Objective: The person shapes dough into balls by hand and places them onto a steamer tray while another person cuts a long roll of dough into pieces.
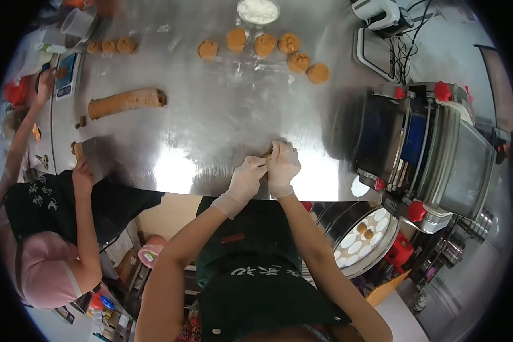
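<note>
One brown dough piece (267, 155), mostly hidden, pinched in gloved fingers of left hand (248, 179), right hand (283, 167).

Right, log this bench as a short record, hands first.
Left hand: gloved, fingers curled, beside the right hand
Right hand: gloved, fingers bent
At the fingers: brown piece, mostly hidden, grip unclear
Farther across table: six brown rounds; bowl of white stuff beyond them
Left on table: thick brown roll, lying
Far left: a co-worker's hand near a tan handle
Right: machine with red knobs
</note>
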The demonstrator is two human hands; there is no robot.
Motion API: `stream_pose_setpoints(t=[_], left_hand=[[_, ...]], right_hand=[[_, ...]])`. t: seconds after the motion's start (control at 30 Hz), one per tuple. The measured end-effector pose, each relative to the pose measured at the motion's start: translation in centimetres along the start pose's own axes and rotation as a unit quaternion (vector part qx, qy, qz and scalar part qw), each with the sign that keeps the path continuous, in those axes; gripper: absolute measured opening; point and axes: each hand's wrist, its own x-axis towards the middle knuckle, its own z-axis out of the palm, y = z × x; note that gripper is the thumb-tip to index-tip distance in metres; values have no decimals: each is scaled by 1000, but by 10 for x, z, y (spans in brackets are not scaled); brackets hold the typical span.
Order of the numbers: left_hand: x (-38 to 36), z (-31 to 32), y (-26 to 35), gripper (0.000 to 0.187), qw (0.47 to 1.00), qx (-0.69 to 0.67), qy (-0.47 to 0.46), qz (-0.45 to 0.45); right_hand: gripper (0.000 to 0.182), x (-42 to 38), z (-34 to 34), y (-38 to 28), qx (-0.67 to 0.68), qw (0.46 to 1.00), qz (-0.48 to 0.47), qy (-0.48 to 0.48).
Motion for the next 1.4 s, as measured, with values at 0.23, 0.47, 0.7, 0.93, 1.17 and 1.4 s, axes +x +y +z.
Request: stream_pose_setpoints(t=[0.23,0.47,0.7,0.93,1.17,1.4], left_hand=[[53,-21,31,38,988,32,-117,-93],[-7,-4,-3,25,980,101,-4,169],[17,-30,-1,36,994,-1,-78,75],[50,-51,-1,31,957,51,-267,104],[-2,-28,-37,35,952,149,-11,267],[1,-31,-27,46,978,125,16,168]], right_hand=[[24,14,-28,5,191,936,292,-44],[15,-22,3,-1,-1,995,1,96],[19,-17,-8,-12,232,893,386,1],[23,-33,-22,-32,502,697,510,45],[19,-39,19,-39,14,981,93,170],[14,-23,8,-27,67,981,176,42]])
